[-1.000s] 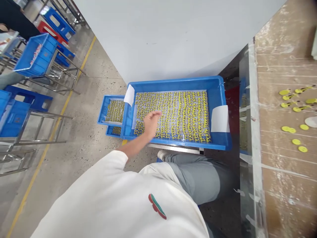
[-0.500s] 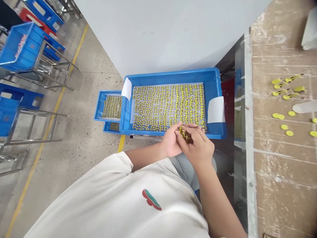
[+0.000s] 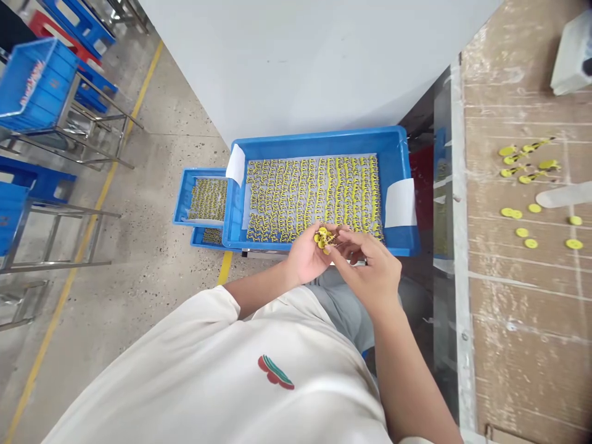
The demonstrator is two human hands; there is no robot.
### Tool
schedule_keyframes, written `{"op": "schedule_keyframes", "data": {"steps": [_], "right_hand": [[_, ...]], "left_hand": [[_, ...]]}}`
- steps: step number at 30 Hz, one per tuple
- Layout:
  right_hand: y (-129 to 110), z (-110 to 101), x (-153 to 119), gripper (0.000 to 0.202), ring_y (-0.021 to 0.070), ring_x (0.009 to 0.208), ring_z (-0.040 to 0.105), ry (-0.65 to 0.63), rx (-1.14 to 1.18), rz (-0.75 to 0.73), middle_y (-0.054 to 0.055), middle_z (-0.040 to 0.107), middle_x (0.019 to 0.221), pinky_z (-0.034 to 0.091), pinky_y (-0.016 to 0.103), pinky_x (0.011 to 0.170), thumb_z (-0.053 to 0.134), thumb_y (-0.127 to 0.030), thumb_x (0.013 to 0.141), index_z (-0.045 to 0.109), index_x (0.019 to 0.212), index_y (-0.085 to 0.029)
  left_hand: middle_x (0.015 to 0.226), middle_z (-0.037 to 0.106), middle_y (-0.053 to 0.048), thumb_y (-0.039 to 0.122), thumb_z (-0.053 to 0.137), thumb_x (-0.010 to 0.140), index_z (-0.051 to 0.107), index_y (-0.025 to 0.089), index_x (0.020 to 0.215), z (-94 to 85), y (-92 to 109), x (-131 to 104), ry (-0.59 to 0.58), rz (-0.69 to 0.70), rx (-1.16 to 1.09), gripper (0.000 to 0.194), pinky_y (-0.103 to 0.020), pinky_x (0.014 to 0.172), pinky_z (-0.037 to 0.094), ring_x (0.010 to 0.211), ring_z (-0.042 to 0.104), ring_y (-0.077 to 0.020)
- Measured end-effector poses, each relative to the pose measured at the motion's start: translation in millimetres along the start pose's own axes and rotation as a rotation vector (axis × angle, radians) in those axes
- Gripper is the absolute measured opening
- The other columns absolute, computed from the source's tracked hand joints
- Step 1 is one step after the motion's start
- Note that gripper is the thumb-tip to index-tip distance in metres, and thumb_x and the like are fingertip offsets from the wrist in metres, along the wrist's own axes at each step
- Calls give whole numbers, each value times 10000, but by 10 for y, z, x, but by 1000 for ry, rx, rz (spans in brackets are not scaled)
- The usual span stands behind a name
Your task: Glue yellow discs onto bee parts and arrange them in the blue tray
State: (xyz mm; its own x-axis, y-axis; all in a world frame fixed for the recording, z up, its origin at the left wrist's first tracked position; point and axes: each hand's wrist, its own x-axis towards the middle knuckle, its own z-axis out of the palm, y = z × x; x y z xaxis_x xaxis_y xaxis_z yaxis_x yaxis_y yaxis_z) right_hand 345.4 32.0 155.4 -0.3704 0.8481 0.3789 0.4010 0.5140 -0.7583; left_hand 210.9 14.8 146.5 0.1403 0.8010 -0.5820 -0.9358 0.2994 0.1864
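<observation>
Beyond two hands (image 3: 308,256) — one large blue tray (image 3: 319,140), two white papers (image 3: 400,203), two smaller blue trays (image 3: 184,200). Right of the right hand (image 3: 375,274) lie seven loose yellow discs (image 3: 531,243).

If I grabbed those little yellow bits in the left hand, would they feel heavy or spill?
The yellow bits are probably light: several fit in the left hand. They'd likely spill if tipped, since they sit jumbled together. Thin parts poke out, so they might snag.

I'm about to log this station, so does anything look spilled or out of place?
The loose yellow discs on the brown workbench at right look a bit odd: they lie scattered, whereas the small pieces in the large blue tray form rows.
</observation>
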Motion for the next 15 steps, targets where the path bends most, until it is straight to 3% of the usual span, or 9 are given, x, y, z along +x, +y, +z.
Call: {"op": "schedule_keyframes", "data": {"steps": [7, 15], "right_hand": [[23, 49, -54, 320, 160, 741, 679, -93, 60, 97, 49, 737, 1002, 576, 292, 632, 756, -416, 883, 715, 1132, -219], [101, 185, -125, 311, 170, 752, 707, -55, 225, 265, 49, 750, 933, 597, 289, 670, 802, -351, 830, 744, 1095, -200]], "left_hand": [[1085, 748, -81, 338, 467, 988, 621, 194, 792, -9, 3, -18, -26, 28, -21, 287, -448, 1099, 470, 1158, 685, -241], [865, 707, -51, 307, 430, 1011, 616, 172, 770, -10, 64, 17, 63, -1, -83, 333, -340, 924, 530, 865, 706, -174]]}}
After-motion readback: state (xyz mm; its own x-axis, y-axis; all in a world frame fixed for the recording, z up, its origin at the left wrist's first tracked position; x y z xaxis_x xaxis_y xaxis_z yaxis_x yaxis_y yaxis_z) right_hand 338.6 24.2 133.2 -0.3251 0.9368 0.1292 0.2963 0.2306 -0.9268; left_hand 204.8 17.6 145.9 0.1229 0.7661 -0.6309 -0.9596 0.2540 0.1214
